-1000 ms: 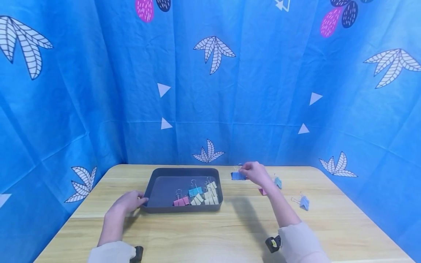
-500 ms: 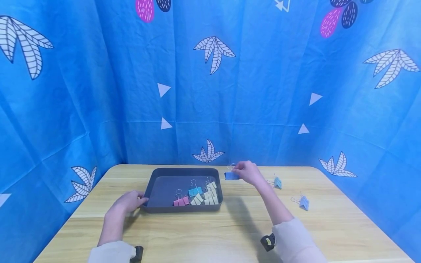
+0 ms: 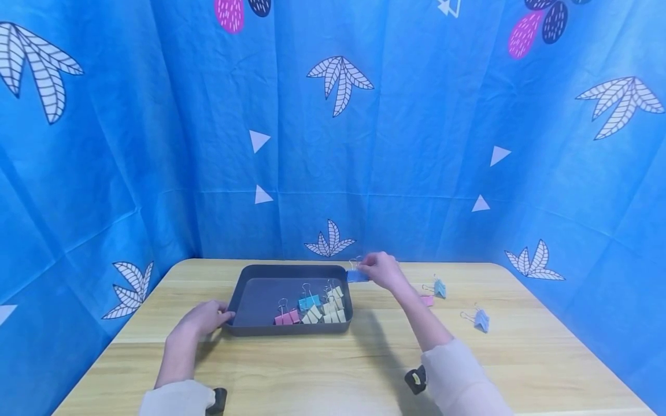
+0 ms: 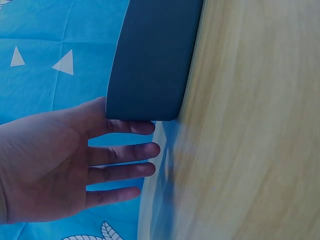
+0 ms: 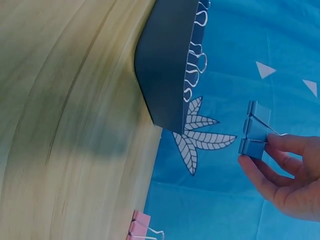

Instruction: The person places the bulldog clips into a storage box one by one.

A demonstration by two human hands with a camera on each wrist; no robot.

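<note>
My right hand (image 3: 382, 270) pinches a blue binder clip (image 3: 358, 277) between thumb and fingers, raised beside the tray's far right corner. In the right wrist view the blue clip (image 5: 256, 131) is apart from the tray wall, its wire handles partly hidden by the fingers. My left hand (image 3: 204, 319) holds the dark grey tray (image 3: 288, 331) at its near left corner. In the left wrist view the thumb goes behind the tray wall (image 4: 150, 65) and the index finger lies against its outside; the other fingers are extended. Inside the tray lie a pink clip (image 3: 287, 318), a teal clip (image 3: 309, 302) and several pale yellow clips (image 3: 333, 312).
On the wooden table (image 3: 333, 375), to the right, lie a pink clip (image 3: 427, 300), a teal clip (image 3: 440, 288) and a light blue clip (image 3: 481, 320). The right forearm passes close to the pink one. A blue patterned curtain (image 3: 416, 144) stands behind and around the table.
My right hand has moved left with the blue binder clip, from right of the tray to its far right corner. The pink clip on the table has come out from behind the forearm.
</note>
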